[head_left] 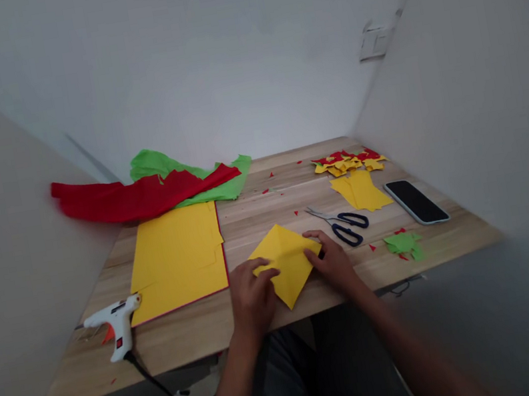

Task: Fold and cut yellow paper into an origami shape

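Note:
A square of yellow paper (285, 269) with a crease down its middle is turned like a diamond near the table's front edge. My left hand (253, 294) holds its left corner, thumb and forefinger over the edge. At the opposite corner, my right hand (333, 263) grips the paper between thumb and fingers. The corners under my fingers are partly hidden. Just beyond my right hand lies a pair of scissors (342, 222) with dark blue handles, blades pointing up and left.
Left are a white glue gun (119, 322) with its cord, large yellow sheets (178, 260), red crepe paper (133, 200) and green crepe paper (238, 179). Right are cut pieces (347, 162), yellow pieces (363, 191), a phone (416, 201) and green scraps (404, 244). Walls enclose the table.

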Tool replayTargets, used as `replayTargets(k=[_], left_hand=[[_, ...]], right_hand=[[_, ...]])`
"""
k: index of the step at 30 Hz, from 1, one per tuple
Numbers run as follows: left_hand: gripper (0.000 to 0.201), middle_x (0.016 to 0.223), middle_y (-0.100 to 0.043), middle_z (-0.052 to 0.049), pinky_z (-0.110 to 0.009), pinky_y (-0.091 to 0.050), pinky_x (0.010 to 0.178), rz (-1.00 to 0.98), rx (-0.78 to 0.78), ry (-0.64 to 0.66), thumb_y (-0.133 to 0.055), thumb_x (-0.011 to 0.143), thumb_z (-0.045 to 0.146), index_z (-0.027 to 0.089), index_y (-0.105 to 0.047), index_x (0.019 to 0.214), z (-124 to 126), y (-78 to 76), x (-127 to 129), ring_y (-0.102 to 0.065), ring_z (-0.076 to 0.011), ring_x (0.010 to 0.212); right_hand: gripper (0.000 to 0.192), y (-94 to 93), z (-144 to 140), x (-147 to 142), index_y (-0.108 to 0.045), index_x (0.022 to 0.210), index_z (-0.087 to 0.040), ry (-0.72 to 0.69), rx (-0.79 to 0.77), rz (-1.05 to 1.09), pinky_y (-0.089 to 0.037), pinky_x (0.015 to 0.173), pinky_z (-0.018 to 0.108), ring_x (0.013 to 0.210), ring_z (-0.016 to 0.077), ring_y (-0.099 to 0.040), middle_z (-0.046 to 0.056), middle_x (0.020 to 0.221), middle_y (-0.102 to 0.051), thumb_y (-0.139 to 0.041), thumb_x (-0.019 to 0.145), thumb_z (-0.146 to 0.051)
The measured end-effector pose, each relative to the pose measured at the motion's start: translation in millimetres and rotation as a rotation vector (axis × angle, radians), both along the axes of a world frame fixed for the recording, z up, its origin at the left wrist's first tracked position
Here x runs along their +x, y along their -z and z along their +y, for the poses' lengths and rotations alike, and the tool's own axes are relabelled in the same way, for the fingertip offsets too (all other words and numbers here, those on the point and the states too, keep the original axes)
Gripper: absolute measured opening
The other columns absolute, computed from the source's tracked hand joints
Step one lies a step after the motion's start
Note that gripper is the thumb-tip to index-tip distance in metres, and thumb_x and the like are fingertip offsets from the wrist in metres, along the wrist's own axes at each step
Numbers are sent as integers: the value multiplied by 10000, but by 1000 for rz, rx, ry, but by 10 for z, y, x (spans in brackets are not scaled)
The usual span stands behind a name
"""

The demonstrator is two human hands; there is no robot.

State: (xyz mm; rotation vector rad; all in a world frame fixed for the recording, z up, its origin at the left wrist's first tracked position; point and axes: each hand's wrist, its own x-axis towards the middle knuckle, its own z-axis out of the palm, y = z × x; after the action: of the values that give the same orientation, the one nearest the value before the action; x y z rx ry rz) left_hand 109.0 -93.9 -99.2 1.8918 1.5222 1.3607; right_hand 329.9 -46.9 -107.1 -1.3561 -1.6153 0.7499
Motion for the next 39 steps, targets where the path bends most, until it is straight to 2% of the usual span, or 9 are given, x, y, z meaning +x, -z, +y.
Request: replayTargets(k=[3,6,9,11,16,21,24,28,39], left_hand=[[406,1352,-637,-61,-496,-360,1104,236,-77,192,-642,782,159,308,-695,1156,-9,-20,105,-540,-293,1277],[490,1458,-551,-106,-576,-308,1106,401,-149,204,-636,827,226,279,-613,1313,-79,1,175,-475,-361,1337],[483,1485,-527,-85,-546,-340,1074,546,-185,173,-578,890,242,293,-565,1370,-215,28,196,-472,-352,1336],[457,1483,-532,-68,-523,-355,1061,584,-184,153,-531,924,231,304,-562,1374,-288,38,188,-479,-335,1328],[438,1482,-534,-58,-531,-349,1067,596,-177,150,-509,935,221,295,-571,1362,-310,30,164,-473,-328,1324],[316,1368,-629,-75,-513,-376,1096,555,-137,176,-515,925,197,248,-674,1194,-322,60,131,-510,-299,1302],[232,1225,-707,-66,-461,-422,1090,493,-101,193,-506,933,179,241,-716,1010,-373,112,94,-565,-266,1253],[221,1136,-733,-68,-457,-440,1083,402,-117,161,-508,937,192,246,-693,1046,-396,134,99,-605,-260,1207],[164,1062,-701,-73,-402,-514,929,419,-112,110,-570,931,286,260,-729,961,-377,9,168,-630,-249,1073]], right_hand=[[351,-20,-173,8,-637,1170,-200,19,43,-100,-485,930,484,1015,290,-639,127,1141,-686,-567,829,-246],[459,-50,-435,48,-618,1274,-180,-22,245,-337,-321,1090,591,1283,353,-484,183,1304,-598,-560,818,-183],[604,-41,-655,106,-541,1391,-205,-455,408,-622,-335,1116,505,1368,307,-421,148,1452,-520,-566,791,-144],[612,8,-725,159,-514,1418,-230,-590,369,-708,-362,1095,460,1347,278,-457,110,1475,-522,-580,814,-154],[365,155,-738,270,-616,1287,-316,-468,398,-700,-357,1026,475,1201,264,-577,40,1325,-669,-612,931,-235],[108,79,-668,140,-710,961,-249,-468,312,-495,-432,874,365,966,206,-616,22,1022,-741,-606,951,-272],[175,4,-611,-13,-672,813,-212,-297,144,-495,-433,805,355,883,210,-584,36,890,-677,-590,947,-289],[179,-17,-573,-180,-631,770,-206,-99,65,-583,-416,809,370,872,228,-562,49,867,-619,-585,927,-281],[145,-20,-578,-224,-592,757,-209,-61,136,-661,-388,800,356,862,227,-562,46,862,-617,-604,893,-259]])
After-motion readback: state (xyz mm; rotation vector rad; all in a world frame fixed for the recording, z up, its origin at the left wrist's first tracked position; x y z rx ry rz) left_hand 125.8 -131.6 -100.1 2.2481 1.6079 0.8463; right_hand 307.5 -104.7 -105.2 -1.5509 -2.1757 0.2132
